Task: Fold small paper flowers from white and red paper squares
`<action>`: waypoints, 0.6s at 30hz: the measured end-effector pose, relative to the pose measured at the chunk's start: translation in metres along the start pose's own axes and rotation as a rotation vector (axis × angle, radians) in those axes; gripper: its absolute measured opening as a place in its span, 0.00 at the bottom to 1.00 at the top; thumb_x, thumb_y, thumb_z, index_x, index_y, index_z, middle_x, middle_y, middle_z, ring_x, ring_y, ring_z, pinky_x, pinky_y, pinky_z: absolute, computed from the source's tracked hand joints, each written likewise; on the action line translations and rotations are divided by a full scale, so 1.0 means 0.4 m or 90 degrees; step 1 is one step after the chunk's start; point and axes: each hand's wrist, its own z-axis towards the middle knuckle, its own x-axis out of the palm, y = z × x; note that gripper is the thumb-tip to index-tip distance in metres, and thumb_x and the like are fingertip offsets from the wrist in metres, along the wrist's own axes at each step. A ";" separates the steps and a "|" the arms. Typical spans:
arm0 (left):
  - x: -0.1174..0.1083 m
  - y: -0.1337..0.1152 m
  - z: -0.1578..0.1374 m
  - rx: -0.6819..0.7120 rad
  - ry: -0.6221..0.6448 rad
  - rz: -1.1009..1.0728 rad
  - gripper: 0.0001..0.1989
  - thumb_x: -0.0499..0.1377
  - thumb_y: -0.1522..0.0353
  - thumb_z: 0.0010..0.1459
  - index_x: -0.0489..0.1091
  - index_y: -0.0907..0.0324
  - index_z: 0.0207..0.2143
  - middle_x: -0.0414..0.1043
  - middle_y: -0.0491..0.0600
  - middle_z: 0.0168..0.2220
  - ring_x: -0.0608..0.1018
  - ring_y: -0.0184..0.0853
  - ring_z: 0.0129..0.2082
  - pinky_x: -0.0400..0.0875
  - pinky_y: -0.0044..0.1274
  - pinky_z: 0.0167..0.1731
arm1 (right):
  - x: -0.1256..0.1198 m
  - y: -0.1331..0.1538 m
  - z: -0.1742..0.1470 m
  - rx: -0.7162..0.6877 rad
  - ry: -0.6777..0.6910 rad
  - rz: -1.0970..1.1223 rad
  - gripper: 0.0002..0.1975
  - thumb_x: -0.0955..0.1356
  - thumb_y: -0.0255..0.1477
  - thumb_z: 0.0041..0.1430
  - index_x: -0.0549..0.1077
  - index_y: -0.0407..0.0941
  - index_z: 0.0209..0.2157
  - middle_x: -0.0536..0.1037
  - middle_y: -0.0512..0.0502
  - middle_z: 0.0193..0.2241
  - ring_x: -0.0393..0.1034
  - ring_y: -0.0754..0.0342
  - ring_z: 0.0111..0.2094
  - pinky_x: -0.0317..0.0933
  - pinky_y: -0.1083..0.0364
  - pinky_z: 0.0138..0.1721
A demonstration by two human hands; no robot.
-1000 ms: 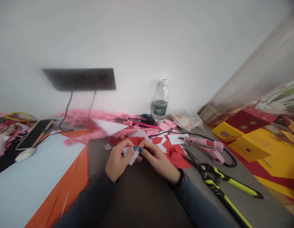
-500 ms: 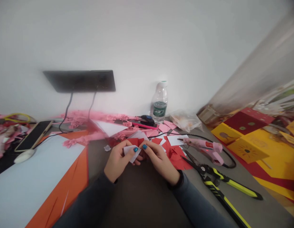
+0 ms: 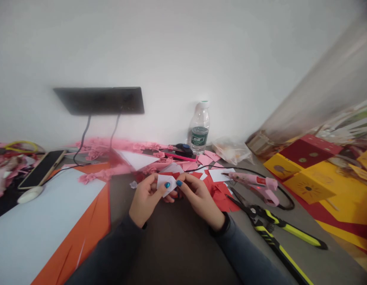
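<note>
Between my hands is a small white piece of paper (image 3: 163, 183), raised above the dark table. My left hand (image 3: 145, 200) pinches it from the left, thumb on top and fingers behind. At its right corner my right hand (image 3: 198, 198) holds on with thumb and forefinger pressed together. Just behind the hands lie red paper pieces (image 3: 220, 196) and a white paper piece (image 3: 220, 175). A small crumpled pale paper bit (image 3: 134, 185) sits left of my left hand.
On the right are a pink glue gun (image 3: 254, 181) and yellow-black pliers-like cutters (image 3: 262, 219). A water bottle (image 3: 200, 130) stands by the wall. Large white sheets (image 3: 46, 221) over orange paper (image 3: 91, 221), a phone (image 3: 42, 169) and a mouse (image 3: 30, 195) are left. Yellow boxes (image 3: 314, 186) lie far right.
The white paper has turned and shifted slightly up between my hands. My left thumb has moved a little up and to the left; the right hand has barely moved.
</note>
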 end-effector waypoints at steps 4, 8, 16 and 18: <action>0.001 -0.002 -0.002 0.015 0.031 0.032 0.13 0.62 0.60 0.56 0.71 0.63 0.36 0.78 0.50 0.25 0.79 0.33 0.23 0.74 0.21 0.22 | 0.000 0.004 -0.004 0.006 0.030 -0.012 0.17 0.62 0.44 0.64 0.65 0.45 0.29 0.65 0.53 0.23 0.60 0.57 0.25 0.57 0.58 0.27; 0.008 0.002 -0.006 0.001 0.065 0.060 0.12 0.61 0.60 0.57 0.69 0.62 0.31 0.75 0.48 0.21 0.76 0.30 0.19 0.70 0.19 0.20 | 0.000 0.006 -0.006 0.001 0.065 -0.031 0.16 0.64 0.42 0.63 0.65 0.45 0.28 0.67 0.53 0.23 0.62 0.57 0.24 0.58 0.57 0.28; -0.001 0.013 -0.009 0.061 0.047 0.108 0.15 0.53 0.60 0.63 0.68 0.61 0.46 0.73 0.46 0.22 0.74 0.30 0.18 0.69 0.20 0.21 | -0.003 0.006 -0.003 -0.013 0.040 -0.021 0.16 0.64 0.41 0.64 0.64 0.45 0.27 0.65 0.53 0.22 0.59 0.57 0.24 0.56 0.57 0.27; -0.004 0.014 -0.012 0.089 0.038 0.148 0.16 0.51 0.61 0.65 0.69 0.61 0.47 0.73 0.46 0.22 0.74 0.30 0.19 0.69 0.20 0.23 | 0.000 0.010 -0.004 -0.004 0.070 -0.041 0.14 0.64 0.39 0.63 0.64 0.45 0.27 0.67 0.52 0.23 0.61 0.57 0.25 0.56 0.57 0.28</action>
